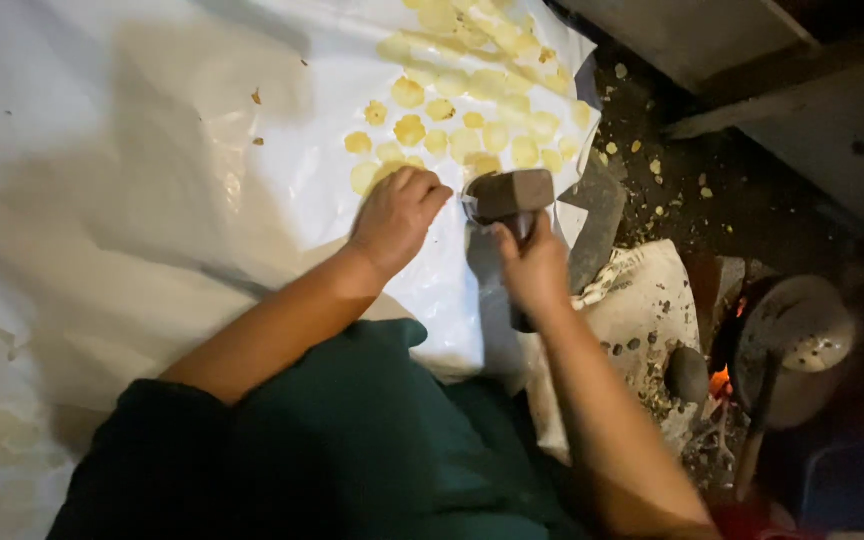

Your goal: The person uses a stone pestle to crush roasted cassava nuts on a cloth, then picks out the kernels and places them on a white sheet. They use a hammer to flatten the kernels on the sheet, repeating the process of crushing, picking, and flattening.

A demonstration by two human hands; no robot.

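On a white sheet, dozens of flattened yellow discs already lie at twelve o'clock; the left hand curls over one more, the right hand grips a mallet just beside.

Glossy white plastic sheet; matt, rough stone-like mallet head; dull metal pan.

A pan sits over a small fire, right of a speckled cloth
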